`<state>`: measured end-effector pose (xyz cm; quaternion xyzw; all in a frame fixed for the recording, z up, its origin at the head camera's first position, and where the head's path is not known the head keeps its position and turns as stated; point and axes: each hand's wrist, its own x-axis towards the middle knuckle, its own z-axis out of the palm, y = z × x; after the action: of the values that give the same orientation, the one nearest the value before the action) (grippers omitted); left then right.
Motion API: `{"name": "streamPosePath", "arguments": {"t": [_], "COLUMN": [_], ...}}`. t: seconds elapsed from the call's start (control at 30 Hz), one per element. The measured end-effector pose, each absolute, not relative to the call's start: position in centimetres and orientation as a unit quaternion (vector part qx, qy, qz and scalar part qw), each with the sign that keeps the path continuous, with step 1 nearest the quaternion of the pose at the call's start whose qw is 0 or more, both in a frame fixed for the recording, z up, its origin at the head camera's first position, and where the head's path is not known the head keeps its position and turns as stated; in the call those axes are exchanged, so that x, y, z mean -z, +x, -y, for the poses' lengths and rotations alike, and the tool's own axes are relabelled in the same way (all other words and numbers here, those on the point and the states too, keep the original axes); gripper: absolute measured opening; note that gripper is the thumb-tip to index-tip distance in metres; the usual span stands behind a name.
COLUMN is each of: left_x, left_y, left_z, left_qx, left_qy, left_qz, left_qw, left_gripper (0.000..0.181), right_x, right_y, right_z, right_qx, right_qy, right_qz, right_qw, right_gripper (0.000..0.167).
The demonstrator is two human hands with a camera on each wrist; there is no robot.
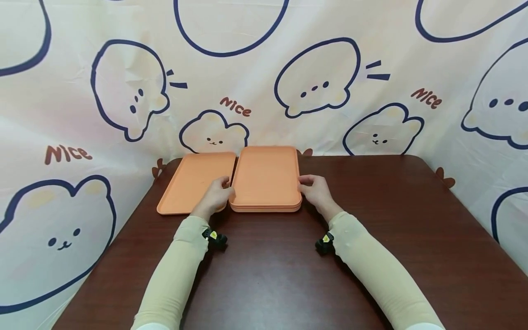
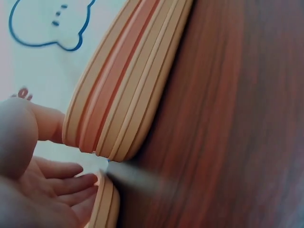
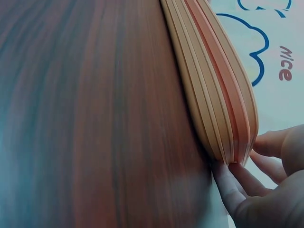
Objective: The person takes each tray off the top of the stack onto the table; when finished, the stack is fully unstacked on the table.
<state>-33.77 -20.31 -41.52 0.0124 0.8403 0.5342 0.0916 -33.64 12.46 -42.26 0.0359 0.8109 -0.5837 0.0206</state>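
Note:
A stack of several orange rectangular trays (image 1: 266, 176) stands on the table's far side; in the wrist views one layer is pinker than the rest. My left hand (image 1: 215, 195) is at the stack's near left corner. Its thumb (image 2: 47, 124) touches the stack's side, while the other fingers (image 2: 69, 183) stretch out beside a separate orange tray (image 1: 194, 181) on the left. At the opposite side, my right hand (image 1: 316, 190) has its fingertips and thumb against the stack's right edge (image 3: 232, 128). Its fingers look fairly straight.
The dark brown wooden table (image 1: 264, 270) extends toward me and to the right. Behind and beside it hangs a pale curtain (image 1: 264, 82) with bear drawings. A small black device (image 1: 216, 239) is strapped at each wrist.

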Motion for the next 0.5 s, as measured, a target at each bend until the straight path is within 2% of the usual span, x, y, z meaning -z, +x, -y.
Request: {"name": "streamPosePath", "arguments": {"t": [0.2,0.4,0.5], "left_x": [41.6,41.6,41.8], "left_y": [-33.9,-34.1,-34.3], "left_z": [21.2,21.7,22.2], "left_qx": [-0.532,-0.519,-0.534], "left_qy": [-0.011,0.016,0.023], "left_qz": [-0.841,-0.85,-0.84], "left_qw": [0.095,0.09,0.095], "left_gripper": [0.075,0.078,0.076], "right_x": [42.3,42.4,42.4], "right_y": [-33.5,-33.4,-33.4], "right_z": [-10.9,-10.0,-9.7], "right_qx": [0.585,0.579,0.577], "right_qy": [0.023,0.019,0.024], "right_qz": [-0.811,-0.815,-0.816], "right_qw": [0.012,-0.004,0.007], "right_gripper": [0.036,0.04,0.044]}}
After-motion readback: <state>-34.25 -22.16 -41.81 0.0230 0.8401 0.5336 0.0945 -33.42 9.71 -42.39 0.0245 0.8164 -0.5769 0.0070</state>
